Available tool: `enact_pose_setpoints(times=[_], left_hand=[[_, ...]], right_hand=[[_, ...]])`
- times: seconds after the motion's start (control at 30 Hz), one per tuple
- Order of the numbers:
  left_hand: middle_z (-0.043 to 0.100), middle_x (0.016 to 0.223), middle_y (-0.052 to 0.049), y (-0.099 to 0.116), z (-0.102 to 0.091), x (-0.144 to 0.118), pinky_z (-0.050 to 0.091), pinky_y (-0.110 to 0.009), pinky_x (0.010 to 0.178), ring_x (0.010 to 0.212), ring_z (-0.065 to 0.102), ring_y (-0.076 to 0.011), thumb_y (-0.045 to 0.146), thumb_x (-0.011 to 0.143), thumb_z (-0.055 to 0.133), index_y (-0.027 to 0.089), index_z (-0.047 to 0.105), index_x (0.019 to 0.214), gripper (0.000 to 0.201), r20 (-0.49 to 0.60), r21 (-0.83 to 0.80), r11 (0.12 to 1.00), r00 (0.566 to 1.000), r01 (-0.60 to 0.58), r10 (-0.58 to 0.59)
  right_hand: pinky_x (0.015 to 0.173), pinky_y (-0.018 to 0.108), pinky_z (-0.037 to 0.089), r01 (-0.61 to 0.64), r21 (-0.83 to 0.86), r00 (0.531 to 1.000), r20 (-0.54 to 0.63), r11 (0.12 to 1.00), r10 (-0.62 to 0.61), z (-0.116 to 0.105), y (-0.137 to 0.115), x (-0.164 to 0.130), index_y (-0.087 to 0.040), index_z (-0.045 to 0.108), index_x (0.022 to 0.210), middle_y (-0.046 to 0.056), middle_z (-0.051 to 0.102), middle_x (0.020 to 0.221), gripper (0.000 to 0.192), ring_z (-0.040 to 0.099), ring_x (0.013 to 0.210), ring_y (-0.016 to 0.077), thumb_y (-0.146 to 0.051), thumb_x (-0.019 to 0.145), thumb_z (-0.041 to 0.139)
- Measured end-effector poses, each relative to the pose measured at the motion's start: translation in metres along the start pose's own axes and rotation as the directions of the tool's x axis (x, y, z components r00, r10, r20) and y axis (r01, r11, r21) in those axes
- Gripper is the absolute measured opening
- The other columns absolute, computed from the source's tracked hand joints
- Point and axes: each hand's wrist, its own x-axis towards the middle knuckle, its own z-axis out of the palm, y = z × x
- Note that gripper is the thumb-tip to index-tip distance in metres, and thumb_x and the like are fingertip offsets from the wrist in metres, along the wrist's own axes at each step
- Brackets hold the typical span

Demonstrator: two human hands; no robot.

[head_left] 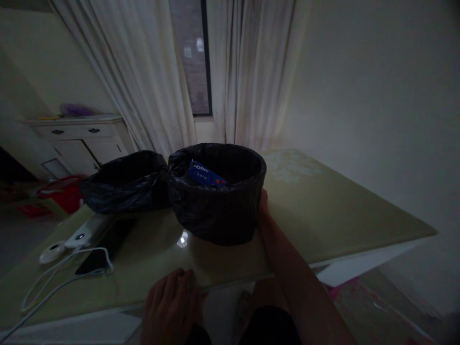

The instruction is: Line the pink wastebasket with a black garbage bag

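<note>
A round bin lined with a black plastic bag [215, 215] stands upright on the table in the middle of the head view. Inside it, near the left of the opening, leans a blue Oreo packet [203, 173]. My right hand [263, 205] is against the bin's right side, its fingers mostly hidden behind it. At the table's front edge rests my left hand [170, 299], holding nothing, with its fingers loosely bent and apart from the bin. A second black-bagged container [125, 191] sits to the left, touching or nearly touching the bin.
On the table's left lie a dark phone [108, 244], a white device [84, 235], a small rounded white item [52, 252] and a white cable [53, 287]. Behind the pale table [323, 206] hang curtains [251, 72]. A white cabinet [79, 139] and a red container [66, 191] stand beyond, left.
</note>
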Motion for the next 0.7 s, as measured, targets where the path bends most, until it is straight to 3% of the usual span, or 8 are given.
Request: enact_pose_setpoints(times=[0.2, 0.37, 0.53, 0.7], left_hand=[[0.075, 0.112, -0.012, 0.005, -0.012, 0.018, 0.043, -0.05, 0.094, 0.101, 0.065, -0.0309, 0.029, 0.104, 0.054, 0.02, 0.069, 0.118, 0.023, 0.006, -0.027, 0.995, 0.995, 0.099, -0.099], [0.075, 0.118, -0.01, 0.0, -0.011, 0.016, 0.045, -0.046, 0.097, 0.113, 0.064, -0.0303, 0.024, 0.105, 0.052, 0.019, 0.067, 0.125, 0.025, 0.045, -0.072, 0.996, 0.998, 0.046, -0.043], [0.073, 0.113, -0.011, -0.002, -0.014, 0.022, 0.045, -0.044, 0.089, 0.101, 0.065, -0.0293, 0.035, 0.109, 0.051, 0.015, 0.065, 0.128, 0.031, 0.062, -0.098, 0.991, 0.994, 0.094, -0.088], [0.073, 0.109, -0.008, -0.005, -0.018, 0.028, 0.045, -0.045, 0.092, 0.101, 0.066, -0.0288, 0.032, 0.108, 0.051, 0.019, 0.068, 0.118, 0.023, 0.012, -0.07, 0.997, 0.999, 0.031, -0.03]], right_hand=[[0.065, 0.03, 0.035, 0.001, 0.003, 1.0, 0.01, 1.0, -0.001, 0.001, 0.002, 0.0, -0.018, 0.059, 0.069, 0.012, 0.071, 0.081, 0.019, 0.052, 0.076, 0.0186, -0.025, 0.086, 0.056], [0.065, 0.03, 0.034, -0.015, 0.025, 1.0, 0.006, 1.0, 0.015, 0.0, 0.002, -0.001, -0.018, 0.059, 0.069, 0.011, 0.07, 0.08, 0.02, 0.053, 0.076, 0.0186, -0.027, 0.087, 0.057], [0.067, 0.031, 0.036, -0.027, 0.039, 1.0, 0.003, 0.999, 0.027, -0.002, 0.0, -0.003, -0.018, 0.059, 0.069, 0.01, 0.069, 0.08, 0.022, 0.054, 0.076, 0.0187, -0.028, 0.088, 0.055], [0.066, 0.032, 0.034, -0.022, 0.049, 1.0, 0.007, 0.999, 0.022, -0.004, -0.005, -0.006, -0.018, 0.055, 0.067, 0.01, 0.068, 0.078, 0.019, 0.049, 0.076, 0.0179, -0.026, 0.084, 0.057]])
